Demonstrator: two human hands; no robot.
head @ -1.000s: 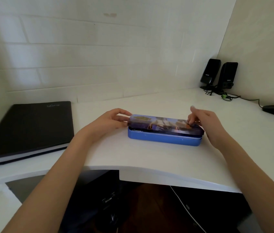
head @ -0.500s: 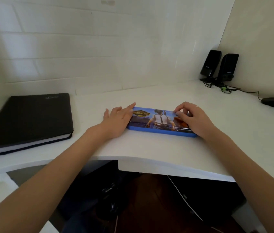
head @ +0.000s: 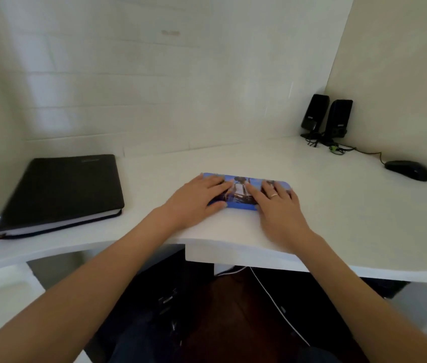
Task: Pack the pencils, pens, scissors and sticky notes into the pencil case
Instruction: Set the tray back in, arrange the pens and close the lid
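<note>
Black notebook (head: 60,192) lying flat, closed, far left of white desk (head: 338,218). Two black speakers (head: 327,119) side by side in back right corner, black mouse (head: 408,170) near them, cables trailing between.

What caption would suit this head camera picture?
Both hands, left and right, press flat on the closed pencil case.

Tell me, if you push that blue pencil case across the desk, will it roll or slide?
The pencil case would probably slide, not roll: it looks flat and boxy, lying lid-up on the smooth white desk. It seems stiff, since the left hand and right hand lie flat on its lid without denting it. Tipping seems unlikely because it sits low.
</note>
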